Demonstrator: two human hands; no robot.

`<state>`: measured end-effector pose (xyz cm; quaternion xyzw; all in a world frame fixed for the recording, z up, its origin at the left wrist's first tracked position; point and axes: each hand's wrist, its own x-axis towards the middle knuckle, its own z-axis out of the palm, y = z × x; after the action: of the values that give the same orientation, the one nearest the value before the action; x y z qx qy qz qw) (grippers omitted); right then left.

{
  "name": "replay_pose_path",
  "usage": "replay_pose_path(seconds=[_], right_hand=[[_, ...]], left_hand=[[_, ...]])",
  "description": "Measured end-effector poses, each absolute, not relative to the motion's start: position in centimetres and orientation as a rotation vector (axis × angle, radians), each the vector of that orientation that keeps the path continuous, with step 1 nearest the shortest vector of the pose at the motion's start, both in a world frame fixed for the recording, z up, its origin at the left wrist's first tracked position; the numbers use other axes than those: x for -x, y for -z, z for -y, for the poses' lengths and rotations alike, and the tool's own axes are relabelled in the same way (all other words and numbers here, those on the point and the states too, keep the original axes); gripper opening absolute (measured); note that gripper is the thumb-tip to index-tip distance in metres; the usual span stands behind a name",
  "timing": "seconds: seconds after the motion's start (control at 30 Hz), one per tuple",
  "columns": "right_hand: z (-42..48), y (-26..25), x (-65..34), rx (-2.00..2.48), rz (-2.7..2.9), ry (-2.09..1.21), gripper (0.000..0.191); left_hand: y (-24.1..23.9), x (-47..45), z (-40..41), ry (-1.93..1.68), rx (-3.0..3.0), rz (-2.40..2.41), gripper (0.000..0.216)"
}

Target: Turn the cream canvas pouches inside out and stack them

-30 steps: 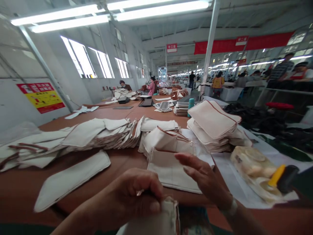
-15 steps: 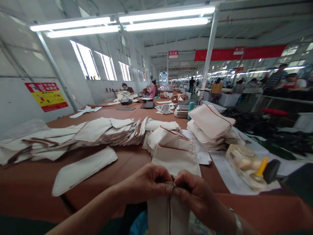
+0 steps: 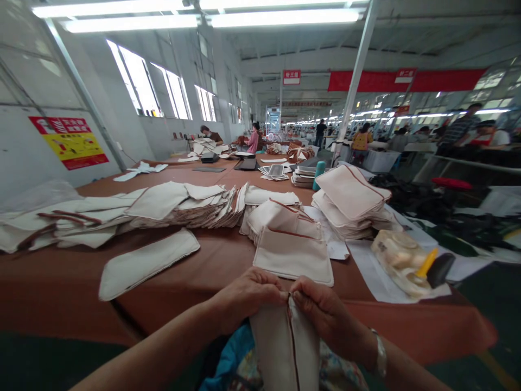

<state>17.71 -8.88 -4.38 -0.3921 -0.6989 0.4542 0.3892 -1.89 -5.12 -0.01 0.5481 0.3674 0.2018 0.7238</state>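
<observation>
A cream fabric panel (image 3: pixel 274 347) with a dark seam or slit down its middle hangs from both my hands, in front of my lap. My left hand (image 3: pixel 260 290) pinches its top edge just left of the seam. On the other side of the seam, my right hand (image 3: pixel 315 304), with a bracelet at the wrist, pinches the same edge. The fingertips of both hands nearly meet there, and they hide what lies between them. Just beyond my hands, a cream piece with brown edging (image 3: pixel 293 258) lies flat on the brown-covered table (image 3: pixel 220 266).
A single long cream piece (image 3: pixel 148 263) lies at left. Behind it runs a long row of overlapped cream pieces (image 3: pixel 163 203). A stack (image 3: pixel 352 198) stands at right, near a plastic-wrapped bundle with a yellow-handled tool (image 3: pixel 427 264). Several people work farther back.
The view has tilted down a little. My hands have stayed on the panel's top edge, and a small shiny bit seen between the fingertips before is now hidden. The panel hangs more slanted.
</observation>
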Motion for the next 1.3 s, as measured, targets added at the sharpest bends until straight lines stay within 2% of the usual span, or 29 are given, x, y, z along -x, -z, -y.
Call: replay_pose_path(seconds=[0.23,0.47,0.67,0.8,1.07,1.3], right_hand=[[7.0,4.6,-18.2,1.029,1.686,-1.206,0.040],[4.6,4.2,-19.0,0.989,1.460,-1.575,0.027],[3.4,3.9,-19.7,0.988,1.229,-1.739,0.019],[3.0,3.8,-20.4,1.088,1.306,-1.670,0.016],[2.3,5.1,-21.0,1.323,1.537,-1.280,0.006],[2.9,5.7,-21.9,1.018,1.575,-1.256,0.010]], left_hand=[[1.2,0.2,4.4,-0.563,-1.072,-0.854,0.013],[2.2,-0.7,2.3,-0.561,-1.137,-0.923,0.016],[2.8,-1.2,0.3,-0.507,-1.125,-0.874,0.021],[2.6,-1.8,-0.8,-0.427,-1.263,-0.916,0.025],[3.7,-3.2,-1.8,-0.312,-1.354,-0.952,0.029],[3.9,-3.1,-1.1,-0.353,-1.041,-0.846,0.024]])
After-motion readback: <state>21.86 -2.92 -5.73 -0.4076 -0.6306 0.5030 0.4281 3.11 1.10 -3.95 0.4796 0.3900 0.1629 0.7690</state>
